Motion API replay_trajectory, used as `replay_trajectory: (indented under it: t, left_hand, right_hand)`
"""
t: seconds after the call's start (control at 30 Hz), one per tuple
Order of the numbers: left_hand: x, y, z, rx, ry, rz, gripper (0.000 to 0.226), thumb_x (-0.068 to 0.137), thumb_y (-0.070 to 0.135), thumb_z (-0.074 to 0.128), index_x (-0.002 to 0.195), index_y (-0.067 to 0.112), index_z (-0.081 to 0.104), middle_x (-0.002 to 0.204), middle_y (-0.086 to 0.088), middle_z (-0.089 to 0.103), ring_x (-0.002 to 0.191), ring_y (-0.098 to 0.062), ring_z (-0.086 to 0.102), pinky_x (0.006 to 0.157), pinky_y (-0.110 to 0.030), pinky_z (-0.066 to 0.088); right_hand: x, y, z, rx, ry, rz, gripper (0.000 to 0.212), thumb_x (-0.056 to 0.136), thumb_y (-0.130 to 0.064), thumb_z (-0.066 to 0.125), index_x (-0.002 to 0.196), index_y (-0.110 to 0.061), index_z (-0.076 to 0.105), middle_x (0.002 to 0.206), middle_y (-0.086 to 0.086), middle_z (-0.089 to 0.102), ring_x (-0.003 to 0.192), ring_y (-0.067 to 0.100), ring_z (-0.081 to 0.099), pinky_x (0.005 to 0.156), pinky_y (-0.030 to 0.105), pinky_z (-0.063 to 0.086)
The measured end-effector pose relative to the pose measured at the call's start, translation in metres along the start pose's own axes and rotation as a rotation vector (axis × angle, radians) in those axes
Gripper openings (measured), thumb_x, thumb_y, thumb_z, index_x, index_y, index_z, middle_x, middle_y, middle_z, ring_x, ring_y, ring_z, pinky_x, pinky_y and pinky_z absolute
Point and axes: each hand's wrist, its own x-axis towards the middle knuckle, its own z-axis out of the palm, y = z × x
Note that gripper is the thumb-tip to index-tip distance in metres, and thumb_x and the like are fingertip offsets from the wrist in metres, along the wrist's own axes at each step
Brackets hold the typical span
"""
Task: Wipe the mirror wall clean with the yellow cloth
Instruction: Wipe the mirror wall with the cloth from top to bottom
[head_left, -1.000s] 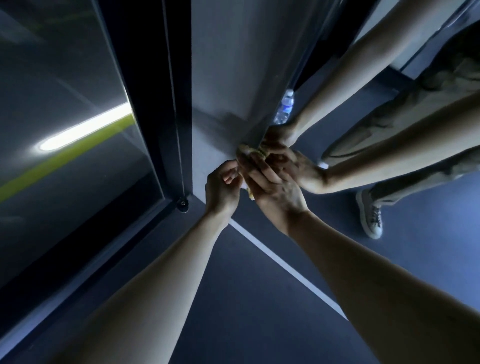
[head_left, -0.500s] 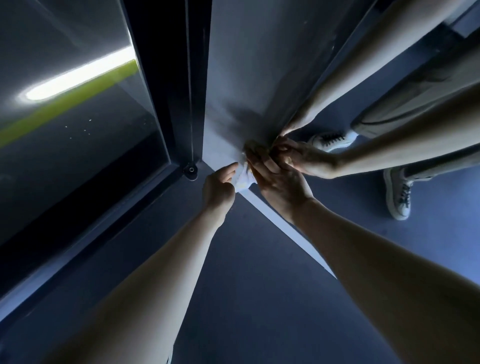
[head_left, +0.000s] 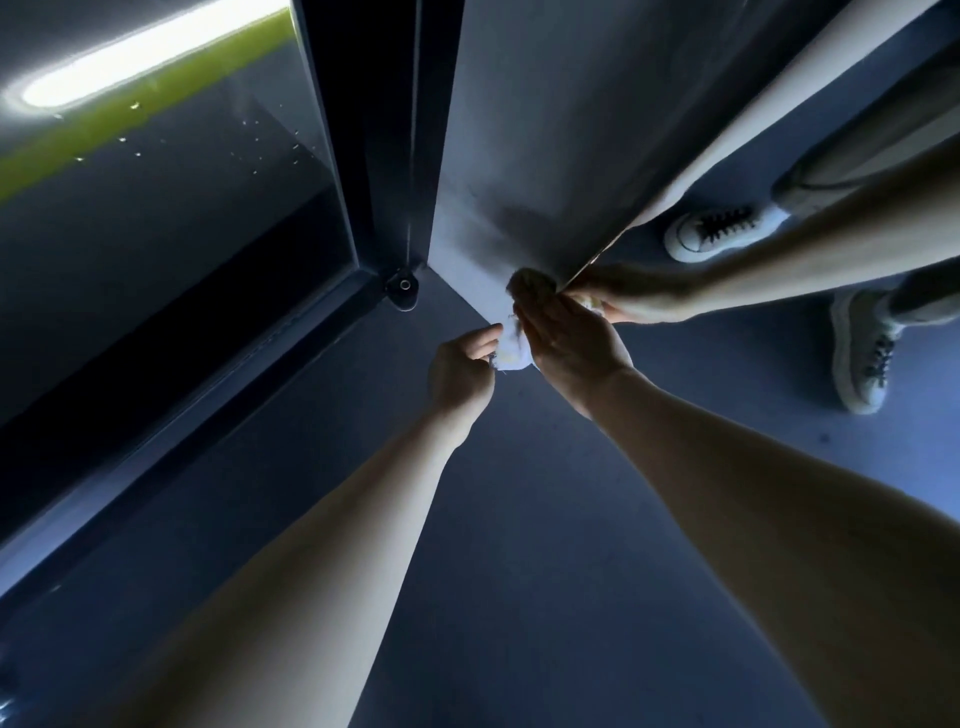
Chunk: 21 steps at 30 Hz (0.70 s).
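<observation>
— Reaching out from the bottom edge, two bare arms are seen over the dark floor (head_left: 519, 545). What is held?

— A pale cloth (head_left: 511, 351) is pinched by the left hand (head_left: 460, 371), with the fingers curled shut on its lower edge. It looks almost white in this dim light, with a little yellow on it.

— And the right hand (head_left: 569, 345)?

— It is laid flat and wide on the cloth, fingers straight and close together. The cloth is pressed by it against the bottom of the mirror (head_left: 753, 332), right where the mirror meets the floor.

— What is seen in the mirror?

— The same arms are shown again, coming the other way, so that real fingers and mirrored fingers meet at the cloth. Two white shoes (head_left: 717, 231) with dark laces are shown there too.

— What is just left of the cloth?

— A grey wall (head_left: 545, 114) is met by the mirror in a corner. A dark smudge is seen low on that wall, just above the cloth.

— And farther left?

— A dark frame (head_left: 384, 130) stands beside the wall, with a small round stopper (head_left: 402, 286) at its foot. Past it, a glass pane (head_left: 171, 218) is seen, and a long bright light (head_left: 140, 57) is shown in it, with small bright specks below.
</observation>
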Motion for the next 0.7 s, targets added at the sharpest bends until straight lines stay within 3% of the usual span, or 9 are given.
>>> replay_trajectory:
  t: [0.17,0.3,0.43,0.57,0.7]
  left_hand:
    - [0.008,-0.019,-0.01,0.046,-0.029,-0.065,0.071,0.079,-0.013,0.022,0.131,0.022,0.053,0.135,-0.005,0.053,0.123,-0.013,0.05,0.087,-0.018,0.036]
    - [0.01,-0.027,-0.019,0.088,-0.043,-0.075,0.067,0.082,-0.011,0.022,0.131,0.022,0.053,0.136,-0.005,0.053,0.121,-0.014,0.051,0.082,-0.018,0.037]
    - [0.011,-0.023,-0.027,0.133,-0.055,-0.077,0.057,0.087,-0.009,0.029,0.134,0.016,0.049,0.134,-0.009,0.053,0.121,-0.019,0.052,0.09,-0.024,0.042]
    - [-0.005,-0.009,-0.035,0.168,-0.015,-0.065,0.05,0.089,-0.007,0.039,0.135,0.012,0.047,0.131,-0.008,0.056,0.121,-0.021,0.052,0.101,-0.028,0.041]
    - [-0.041,0.018,-0.044,0.205,-0.096,-0.006,0.059,0.088,-0.019,0.033,0.14,0.008,0.039,0.138,-0.011,0.047,0.126,-0.018,0.046,0.091,-0.018,0.041]
  right_hand:
    - [0.012,-0.014,-0.003,0.056,-0.119,0.07,0.059,0.09,-0.008,0.05,0.143,0.003,0.025,0.148,0.018,0.015,0.124,0.031,0.037,0.072,0.038,0.049]
    - [0.015,-0.017,0.009,0.114,-0.152,-0.018,0.058,0.089,-0.001,0.045,0.143,0.004,0.025,0.147,0.023,0.016,0.13,0.041,0.029,0.082,0.051,0.047]
    - [0.004,-0.026,0.02,0.464,-0.004,-0.07,0.047,0.074,0.004,0.052,0.12,0.009,0.056,0.123,0.024,0.055,0.116,0.04,0.054,0.087,0.048,0.051]
    - [-0.022,-0.039,-0.009,0.943,-0.01,0.222,0.058,0.081,0.011,0.052,0.136,-0.006,0.046,0.141,0.011,0.041,0.128,0.028,0.041,0.098,0.03,0.034]
    - [-0.058,-0.049,-0.05,1.233,0.155,0.394,0.058,0.071,0.017,0.055,0.124,-0.007,0.058,0.127,0.005,0.055,0.112,0.027,0.055,0.087,0.024,0.04]
